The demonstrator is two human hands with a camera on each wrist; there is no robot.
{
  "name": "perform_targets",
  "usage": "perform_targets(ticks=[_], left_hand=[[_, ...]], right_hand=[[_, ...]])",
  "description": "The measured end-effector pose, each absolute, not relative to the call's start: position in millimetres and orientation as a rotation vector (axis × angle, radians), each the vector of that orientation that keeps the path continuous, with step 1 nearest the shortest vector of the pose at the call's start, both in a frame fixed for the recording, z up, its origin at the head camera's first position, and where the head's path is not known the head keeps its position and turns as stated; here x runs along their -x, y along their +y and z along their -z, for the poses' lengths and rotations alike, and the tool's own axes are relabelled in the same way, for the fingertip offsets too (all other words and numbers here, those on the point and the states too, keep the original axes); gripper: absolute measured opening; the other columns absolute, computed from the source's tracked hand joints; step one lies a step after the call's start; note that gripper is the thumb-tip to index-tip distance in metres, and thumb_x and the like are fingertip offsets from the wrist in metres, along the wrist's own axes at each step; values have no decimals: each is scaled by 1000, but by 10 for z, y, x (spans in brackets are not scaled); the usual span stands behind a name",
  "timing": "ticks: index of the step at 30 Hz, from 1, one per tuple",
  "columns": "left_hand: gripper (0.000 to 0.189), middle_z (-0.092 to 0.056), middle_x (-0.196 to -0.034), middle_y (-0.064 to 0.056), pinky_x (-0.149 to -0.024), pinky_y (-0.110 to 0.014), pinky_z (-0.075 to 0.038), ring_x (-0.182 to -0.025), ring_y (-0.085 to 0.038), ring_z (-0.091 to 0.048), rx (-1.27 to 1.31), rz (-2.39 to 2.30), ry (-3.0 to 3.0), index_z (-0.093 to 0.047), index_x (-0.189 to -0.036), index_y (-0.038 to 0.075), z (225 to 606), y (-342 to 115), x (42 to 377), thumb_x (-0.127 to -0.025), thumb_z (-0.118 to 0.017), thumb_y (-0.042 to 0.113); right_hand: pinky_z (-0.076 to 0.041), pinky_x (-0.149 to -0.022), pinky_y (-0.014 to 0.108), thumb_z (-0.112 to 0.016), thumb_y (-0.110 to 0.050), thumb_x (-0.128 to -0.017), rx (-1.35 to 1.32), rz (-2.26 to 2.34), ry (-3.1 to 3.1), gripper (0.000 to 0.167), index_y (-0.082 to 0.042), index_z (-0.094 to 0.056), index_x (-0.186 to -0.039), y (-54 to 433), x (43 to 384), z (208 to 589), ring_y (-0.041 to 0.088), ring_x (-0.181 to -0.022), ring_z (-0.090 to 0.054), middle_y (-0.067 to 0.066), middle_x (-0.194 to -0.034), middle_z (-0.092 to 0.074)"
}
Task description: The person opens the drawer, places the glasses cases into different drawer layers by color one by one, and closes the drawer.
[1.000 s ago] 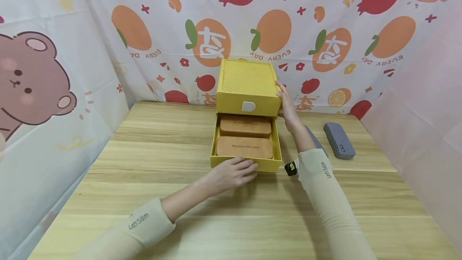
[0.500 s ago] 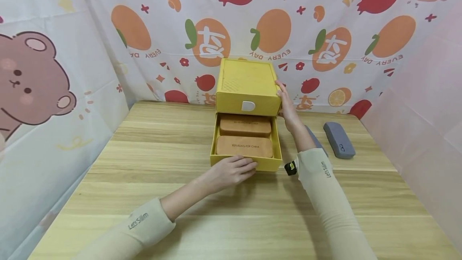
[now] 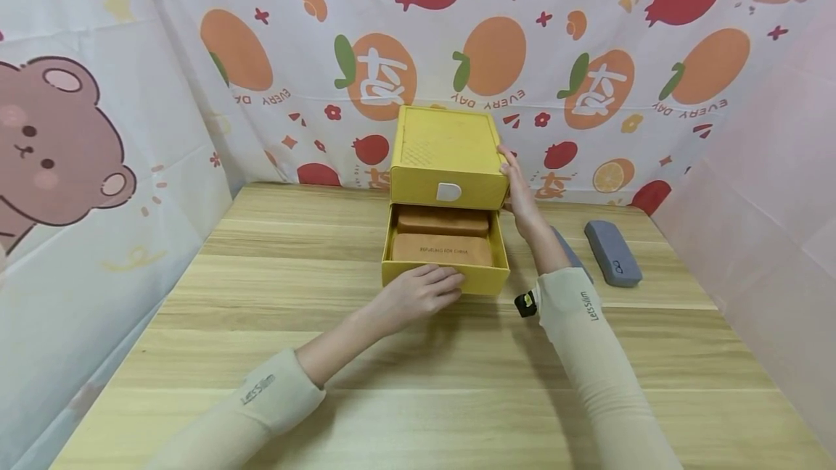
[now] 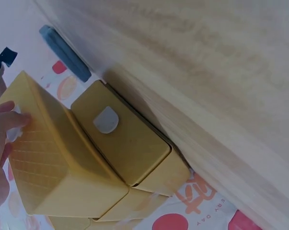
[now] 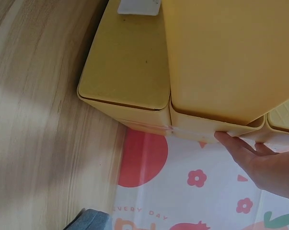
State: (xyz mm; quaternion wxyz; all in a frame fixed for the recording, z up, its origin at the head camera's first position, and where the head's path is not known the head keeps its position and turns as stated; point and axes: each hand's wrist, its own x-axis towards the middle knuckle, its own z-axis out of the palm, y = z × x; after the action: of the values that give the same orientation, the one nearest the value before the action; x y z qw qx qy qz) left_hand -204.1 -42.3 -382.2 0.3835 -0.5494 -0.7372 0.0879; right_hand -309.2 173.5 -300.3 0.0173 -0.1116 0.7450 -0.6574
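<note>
A yellow drawer cabinet (image 3: 451,136) stands against the back cloth, its middle drawer (image 3: 485,280) pulled partly out. Inside that drawer lie two tan cases (image 3: 444,249), one behind the other; the front one bears the print "REFUELING FOR CHINA". My left hand (image 3: 418,296) presses on the drawer's front; in the left wrist view its fingertips touch the white pull tab (image 4: 12,130). My right hand (image 3: 522,191) rests against the cabinet's right side, its fingers (image 5: 235,143) nearly straight. Below, the bottom drawer (image 4: 127,141) sits closed.
Toward the right of the wooden table (image 3: 294,252) lies a grey glasses case (image 3: 614,254). A second grey case (image 3: 570,252) is partly hidden behind my right forearm. Patterned cloth (image 3: 294,35) hangs directly behind the cabinet.
The middle drawer has slid a little inward, away from me, with my left hand moving along on its front. More of the rear tan case is covered. My right hand stays put.
</note>
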Motion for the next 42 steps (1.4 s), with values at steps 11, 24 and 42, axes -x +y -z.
perform_targets(ticks=[11, 24, 42], left_hand=[[21, -60, -115, -7, -91, -29, -41, -106, -20, -54, 1366, -120, -1945, -69, -101, 10, 3830, -366, 2199, -82, -63, 3], [19, -61, -113, -7, -88, -29, -43, -104, -20, -55, 1342, -94, -1966, -71, -96, 9, 3820, -340, 2409, -81, -64, 1], [17, -58, -113, -7, -88, -30, -42, -108, -23, -51, 1294, -106, -2030, -69, -94, 8, 3814, -325, 2804, -81, -65, -2]], right_hand=[[-34, -86, 47, -26, -30, -94, 343, 2051, 2321, 55, -29, -16, -147, 1785, 3245, 3138, 28, -104, -40, 7, -147, -15], [-34, -87, 48, -31, -37, -91, 320, 2073, 2356, 54, -36, -22, -144, 1804, 3321, 3218, 29, -108, -40, 3, -146, -18], [-33, -88, 50, -31, -37, -91, 340, 2069, 2344, 55, -35, -21, -145, 1798, 3325, 3220, 30, -107, -40, 4, -145, -19]])
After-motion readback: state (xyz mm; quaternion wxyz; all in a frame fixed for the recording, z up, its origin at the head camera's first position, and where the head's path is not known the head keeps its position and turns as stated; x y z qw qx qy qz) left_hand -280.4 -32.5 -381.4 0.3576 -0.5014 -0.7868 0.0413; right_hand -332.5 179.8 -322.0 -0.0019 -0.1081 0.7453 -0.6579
